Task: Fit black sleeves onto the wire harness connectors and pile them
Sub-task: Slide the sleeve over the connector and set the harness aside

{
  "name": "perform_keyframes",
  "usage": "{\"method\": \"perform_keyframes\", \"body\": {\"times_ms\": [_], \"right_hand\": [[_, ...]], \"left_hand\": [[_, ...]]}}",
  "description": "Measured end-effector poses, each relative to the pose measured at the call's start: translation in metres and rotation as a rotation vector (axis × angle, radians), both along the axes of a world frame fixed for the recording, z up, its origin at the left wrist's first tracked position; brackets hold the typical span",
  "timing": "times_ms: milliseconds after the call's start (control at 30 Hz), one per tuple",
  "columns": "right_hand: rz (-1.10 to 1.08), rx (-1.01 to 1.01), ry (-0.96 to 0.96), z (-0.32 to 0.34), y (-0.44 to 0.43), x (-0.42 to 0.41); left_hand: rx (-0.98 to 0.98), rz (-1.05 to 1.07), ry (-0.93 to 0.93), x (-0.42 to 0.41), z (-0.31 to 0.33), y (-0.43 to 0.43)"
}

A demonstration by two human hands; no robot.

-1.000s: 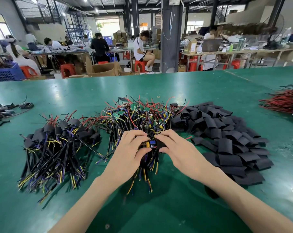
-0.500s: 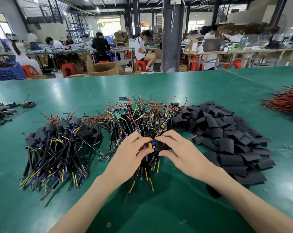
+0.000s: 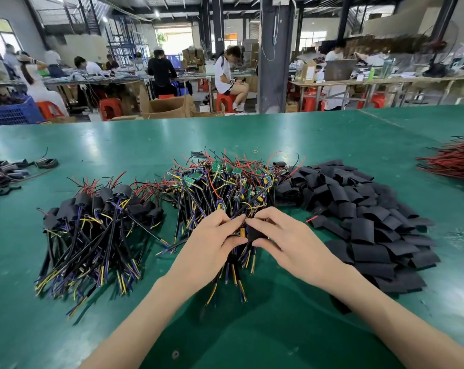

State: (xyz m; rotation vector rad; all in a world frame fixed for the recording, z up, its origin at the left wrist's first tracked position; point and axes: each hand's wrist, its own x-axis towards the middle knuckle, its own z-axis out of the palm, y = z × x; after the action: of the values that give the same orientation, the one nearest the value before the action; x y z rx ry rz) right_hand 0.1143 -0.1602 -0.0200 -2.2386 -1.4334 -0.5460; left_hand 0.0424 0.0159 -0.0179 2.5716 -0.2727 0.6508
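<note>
Both hands are meeting over the worktop (image 3: pixel 278 139): the left hand (image 3: pixel 215 246) is pinching a wire harness (image 3: pixel 240 231), the right hand (image 3: pixel 286 241) is gripping a black sleeve (image 3: pixel 256 233), fingers curled.

A smooth green sheet with a soft sheen covers the table (image 3: pixel 252 134), and pale glare is carried on it beyond the heap of wire harnesses (image 3: pixel 220 193). The heap is made up of wires in glossy plastic insulation, red, black, yellow and blue, with small lacquered green circuit boards (image 3: pixel 189 179) among them. Right of the heap, the black sleeves (image 3: pixel 364 230) look matt and flattened, faintly shiny at the folds. Left of the heap, the sleeved harnesses (image 3: pixel 92 225) show the same dull black. Far beyond the heap, matt brown cardboard boxes (image 3: pixel 164 107) and shiny red plastic stools (image 3: pixel 111 107) are seen.
</note>
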Motion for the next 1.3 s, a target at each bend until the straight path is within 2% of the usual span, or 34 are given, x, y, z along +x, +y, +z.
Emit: {"method": "perform_keyframes", "body": {"times_ms": [67,200,367,600,1033,1100,1233,1300], "right_hand": [[0.003,0.008,-0.011,-0.001,0.000,0.001],[0.011,0.087,0.099,-0.004,-0.002,0.005],[-0.002,0.165,0.140,-0.004,-0.003,0.010],[0.005,0.118,0.076,-0.003,-0.003,0.006],[0.009,0.006,-0.015,-0.001,-0.002,0.000],[0.011,0.017,0.028,-0.001,0.000,-0.001],[-0.067,0.087,0.292,-0.001,0.000,0.003],[-0.196,-0.003,0.234,-0.003,0.000,0.005]], "left_hand": [[-0.019,0.000,-0.002,0.001,-0.001,0.001],[-0.053,-0.051,0.015,0.003,-0.003,0.006],[-0.181,0.076,0.008,0.004,0.000,0.010],[-0.144,0.044,-0.077,0.001,0.002,0.008],[-0.124,0.001,-0.100,0.002,-0.006,0.006],[-0.128,-0.006,-0.113,0.002,-0.004,0.004],[-0.196,0.011,-0.145,0.002,0.000,0.003],[-0.178,0.027,-0.127,0.001,-0.002,0.002]]}}
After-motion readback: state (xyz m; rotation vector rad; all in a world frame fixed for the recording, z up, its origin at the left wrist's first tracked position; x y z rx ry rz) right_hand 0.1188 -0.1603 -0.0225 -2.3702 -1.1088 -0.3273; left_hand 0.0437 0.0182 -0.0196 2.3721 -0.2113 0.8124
